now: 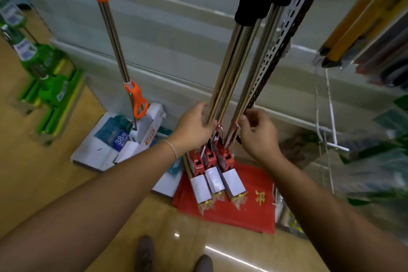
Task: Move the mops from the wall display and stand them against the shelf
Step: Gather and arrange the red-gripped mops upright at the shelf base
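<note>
1. My left hand [194, 126] curls round two chrome mop poles [229, 68]; my right hand [257, 132] pinches the third pole.
2. Three red mop heads [210, 159] stand below my hands, seemingly leaning against the perforated shelf upright [284, 26].
3. Beyond my left hand, the orange mop [114, 35] remains at the wall.

Both bare forearms reach forward and down, converging. The left hand [194, 125] has its fingers curled around what it grips, a thin band on its wrist. Just right of it, the right hand [257, 131] pinches with curled fingertips, knuckles up.
</note>
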A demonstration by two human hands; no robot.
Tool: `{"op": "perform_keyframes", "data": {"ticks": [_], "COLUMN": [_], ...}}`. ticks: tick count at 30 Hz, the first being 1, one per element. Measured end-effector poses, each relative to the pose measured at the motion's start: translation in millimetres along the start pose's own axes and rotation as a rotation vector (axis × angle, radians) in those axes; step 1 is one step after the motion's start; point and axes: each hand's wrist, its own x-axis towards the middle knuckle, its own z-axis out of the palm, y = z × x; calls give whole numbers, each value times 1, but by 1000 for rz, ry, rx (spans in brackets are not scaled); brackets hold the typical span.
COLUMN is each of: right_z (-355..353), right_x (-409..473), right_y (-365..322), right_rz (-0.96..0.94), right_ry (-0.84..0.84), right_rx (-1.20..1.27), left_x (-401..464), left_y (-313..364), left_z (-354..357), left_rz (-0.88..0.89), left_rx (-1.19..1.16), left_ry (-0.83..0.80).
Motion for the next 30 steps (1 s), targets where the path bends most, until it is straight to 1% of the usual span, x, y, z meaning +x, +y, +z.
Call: {"op": "perform_keyframes", "data": {"ticks": [5, 8, 10, 16, 19, 21, 24, 26, 30], "right_z": [27, 45, 55, 70, 76, 81, 87, 91, 94], "right_x": [17, 29, 36, 54, 70, 81, 90, 90, 91], "right_y": [26, 39, 50, 88, 102, 112, 122, 126, 133], "right_rz": [39, 48, 86, 220, 273, 262, 214, 200, 178], "right_ry": [-43, -20, -20, -9, -68, -144, -218, -221, -185], "right_rx": [-22, -25, -23, -82, -78, -74, -28, 31, 90], "left_x": [25, 44, 55, 78, 88, 96, 108, 114, 120], "left_y": [-18, -26, -33, -56, -65, -70, -75, -78, -90], "left_z": [22, 31, 34, 46, 53, 58, 59, 61, 68], "left_rz": [-120, -139, -141, -123, -82, -82, -68, -28, 26], "left_rx": [-118, -150, -166, -274, -321, -332, -393, -432, -465], "left_ry": [32, 35, 22, -96, -148, -206, -342, -396, -398]}}
